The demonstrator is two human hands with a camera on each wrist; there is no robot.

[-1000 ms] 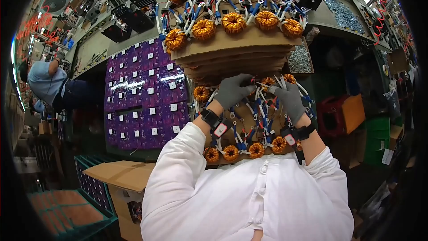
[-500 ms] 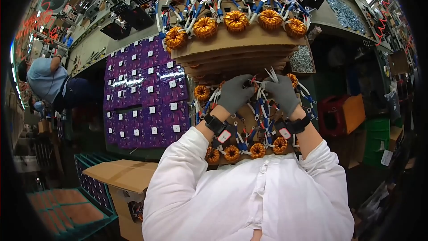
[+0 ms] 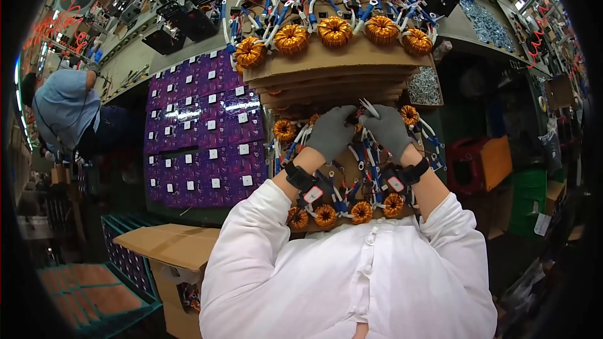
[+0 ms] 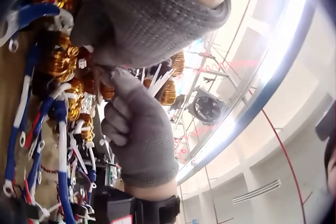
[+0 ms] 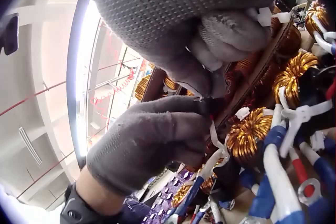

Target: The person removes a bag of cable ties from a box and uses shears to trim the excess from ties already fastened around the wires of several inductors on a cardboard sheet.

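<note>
Both hands wear grey gloves and meet over the far part of a layer of copper-wound ring coils (image 3: 284, 130) with blue-and-white leads. The left hand (image 3: 333, 133) pinches a small dark part with wires at its fingertips; the fingers hide much of it. Right beside it, the right hand (image 3: 387, 130) grips several white cable ties (image 3: 369, 108), whose tails fan out past the fingers. Square tie heads (image 5: 264, 16) stick out of that hand in the right wrist view. Its thumb and finger come together at the left fingertips. A coil (image 5: 247, 134) sits close below the hands there.
Beyond the hands rises a stack of cardboard sheets (image 3: 333, 72), topped with more coils (image 3: 335, 31). Purple boards with white squares (image 3: 210, 125) lie to the left. A box of small metal parts (image 3: 424, 85) stands at the right. Another person (image 3: 66, 107) is at far left.
The right hand has moved left with the cable ties, up against the left hand, and the tie tails now point up and left. The left hand has shifted slightly right.
</note>
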